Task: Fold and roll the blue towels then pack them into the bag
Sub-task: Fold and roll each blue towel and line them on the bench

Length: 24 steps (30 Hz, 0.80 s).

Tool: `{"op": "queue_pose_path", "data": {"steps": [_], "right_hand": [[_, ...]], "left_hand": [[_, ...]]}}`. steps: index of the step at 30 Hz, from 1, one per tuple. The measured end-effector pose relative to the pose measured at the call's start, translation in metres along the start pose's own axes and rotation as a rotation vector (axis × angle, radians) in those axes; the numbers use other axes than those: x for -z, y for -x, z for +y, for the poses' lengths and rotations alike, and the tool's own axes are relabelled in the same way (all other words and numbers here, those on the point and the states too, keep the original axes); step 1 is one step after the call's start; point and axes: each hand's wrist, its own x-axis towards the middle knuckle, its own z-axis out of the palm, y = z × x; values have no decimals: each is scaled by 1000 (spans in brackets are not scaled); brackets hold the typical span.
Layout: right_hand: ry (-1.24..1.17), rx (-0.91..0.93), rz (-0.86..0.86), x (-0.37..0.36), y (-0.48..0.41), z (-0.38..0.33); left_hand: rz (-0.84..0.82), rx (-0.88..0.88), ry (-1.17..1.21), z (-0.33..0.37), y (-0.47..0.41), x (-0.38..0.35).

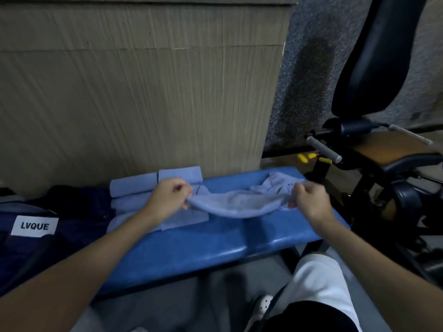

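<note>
Towel (236,206) sags over the blue bench (215,240), pinched at its ends by left hand (167,196) and right hand (310,200); uneven tension could skew the fold.

- Your left hand (167,197), forearm bare and stretched forward, pinches one end of the towel (230,206).
- Your right hand (309,200), knuckles up, pinches the other end.
</note>
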Motion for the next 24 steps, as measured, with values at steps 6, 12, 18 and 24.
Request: {"op": "queue_pose_path", "data": {"steps": [6, 12, 18, 24], "right_hand": [[244, -115, -179, -14, 45, 62], [360, -50, -183, -19, 50, 83], [375, -55, -177, -34, 30, 84], [291, -105, -208, -66, -7, 85]], "left_hand": [[-270, 159, -166, -64, 43, -33], [-275, 125, -319, -77, 44, -36], [-200, 33, -404, -71, 16, -44], [-92, 26, -388, -67, -34, -63]]}}
